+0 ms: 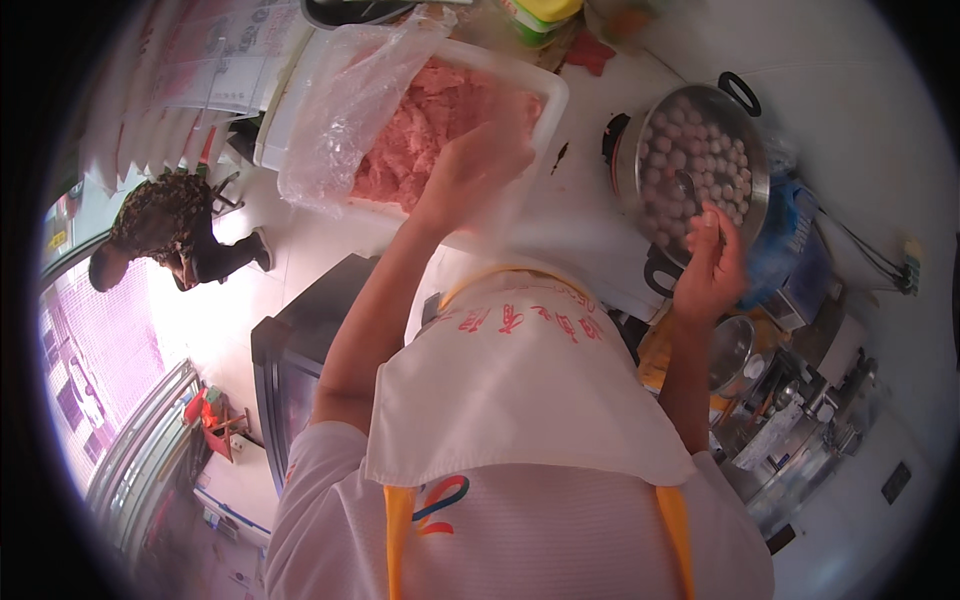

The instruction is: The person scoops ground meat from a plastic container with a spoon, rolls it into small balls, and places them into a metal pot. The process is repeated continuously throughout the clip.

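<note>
My left hand [480,176] is over a white plastic tub [556,101] of pink minced meat [401,150]. Motion blurs its fingers, so their grip and any contact with the meat are unclear. Clear plastic film [360,105] is drawn back across the tub's left side. To the right, a steel pot [759,180] with black handles holds liquid and many round meatballs [724,154]. At the pot's near rim, my right hand [709,266] grips what looks like a metal spoon [685,183], its bowl end over the meatballs.
A yellow and green container [544,19] stands behind the tub. Right of the pot are a blue plastic bag [784,232], a metal bowl [731,345] and assorted utensils. A dark cabinet [300,337] stands to my left. Farther left, a person [165,225] sits.
</note>
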### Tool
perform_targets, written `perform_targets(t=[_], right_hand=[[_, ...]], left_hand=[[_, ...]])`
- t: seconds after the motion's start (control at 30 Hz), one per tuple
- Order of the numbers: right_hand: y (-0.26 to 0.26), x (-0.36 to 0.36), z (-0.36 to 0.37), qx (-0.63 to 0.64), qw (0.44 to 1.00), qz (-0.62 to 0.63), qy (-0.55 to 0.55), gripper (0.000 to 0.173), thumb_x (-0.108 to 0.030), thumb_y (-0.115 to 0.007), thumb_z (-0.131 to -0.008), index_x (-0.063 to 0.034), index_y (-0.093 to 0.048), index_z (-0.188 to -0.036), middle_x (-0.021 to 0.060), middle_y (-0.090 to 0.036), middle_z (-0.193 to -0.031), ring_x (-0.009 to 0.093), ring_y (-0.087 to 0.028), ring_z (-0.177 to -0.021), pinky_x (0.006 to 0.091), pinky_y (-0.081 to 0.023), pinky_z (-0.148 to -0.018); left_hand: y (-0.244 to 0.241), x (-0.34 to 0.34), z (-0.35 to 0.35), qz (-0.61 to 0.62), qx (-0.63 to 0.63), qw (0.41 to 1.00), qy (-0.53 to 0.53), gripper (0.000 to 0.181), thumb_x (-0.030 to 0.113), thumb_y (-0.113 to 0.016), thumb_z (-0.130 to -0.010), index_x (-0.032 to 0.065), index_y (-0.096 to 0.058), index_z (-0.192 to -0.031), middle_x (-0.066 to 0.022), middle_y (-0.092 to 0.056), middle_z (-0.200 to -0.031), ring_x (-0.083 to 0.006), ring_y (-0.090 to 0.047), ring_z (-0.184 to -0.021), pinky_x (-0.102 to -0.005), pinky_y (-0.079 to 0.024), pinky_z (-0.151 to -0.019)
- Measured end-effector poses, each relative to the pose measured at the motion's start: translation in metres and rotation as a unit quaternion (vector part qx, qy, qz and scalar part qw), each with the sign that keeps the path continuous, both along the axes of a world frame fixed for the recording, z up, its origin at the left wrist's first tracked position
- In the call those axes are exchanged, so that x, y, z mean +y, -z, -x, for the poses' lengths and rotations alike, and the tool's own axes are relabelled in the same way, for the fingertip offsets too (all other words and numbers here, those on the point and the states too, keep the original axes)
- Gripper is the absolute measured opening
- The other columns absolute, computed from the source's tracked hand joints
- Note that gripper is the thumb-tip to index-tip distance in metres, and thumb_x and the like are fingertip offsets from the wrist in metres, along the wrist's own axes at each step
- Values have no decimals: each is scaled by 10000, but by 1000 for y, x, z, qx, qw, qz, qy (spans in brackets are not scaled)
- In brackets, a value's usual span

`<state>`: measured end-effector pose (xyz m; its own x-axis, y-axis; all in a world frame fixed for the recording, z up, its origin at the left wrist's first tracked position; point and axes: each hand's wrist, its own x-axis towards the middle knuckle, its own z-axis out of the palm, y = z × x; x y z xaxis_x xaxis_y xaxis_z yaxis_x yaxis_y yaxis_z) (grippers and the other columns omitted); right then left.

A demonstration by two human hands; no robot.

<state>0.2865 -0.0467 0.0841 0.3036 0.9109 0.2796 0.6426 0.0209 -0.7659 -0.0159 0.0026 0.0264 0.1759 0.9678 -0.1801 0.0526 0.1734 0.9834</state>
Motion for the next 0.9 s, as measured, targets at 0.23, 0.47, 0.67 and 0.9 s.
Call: perform_targets(t=[0.23,0.47,0.67,0.9], right_hand=[[-17,1,59,223,966,96,-89,211,-133,-638,-1054,23,-720,-1172,97,-738,-948,107,-652,-748,235,-526,-688],[32,29,109,516,783,310,-157,260,-204,-642,-1049,30,-721,-1131,103,-737,-923,124,-647,-750,269,-513,-705],[24,29,118,582,731,316,-168,239,-172,-634,-1045,40,-710,-1124,118,-740,-927,151,-654,-745,283,-514,-695],[-4,35,146,462,829,243,-201,244,-159,-626,-1061,47,-703,-1166,107,-733,-915,126,-652,-758,274,-534,-714]], left_hand=[[-20,4,8,-6,-89,996,-5,235,254,-627,-1066,27,-680,-1036,-28,-654,-949,-91,-616,-881,-263,-504,-794],[-31,11,26,47,-83,995,-28,337,3,-762,-581,124,-670,-883,-77,-620,-968,-294,-664,-940,-355,-542,-821],[17,14,29,-60,-34,987,-142,425,396,-432,-1121,36,-608,-980,-108,-663,-917,-202,-623,-813,-357,-506,-719],[81,-6,23,149,-248,930,-228,546,504,-517,-1046,-13,-670,-961,-144,-688,-843,-227,-651,-732,-380,-551,-693]])
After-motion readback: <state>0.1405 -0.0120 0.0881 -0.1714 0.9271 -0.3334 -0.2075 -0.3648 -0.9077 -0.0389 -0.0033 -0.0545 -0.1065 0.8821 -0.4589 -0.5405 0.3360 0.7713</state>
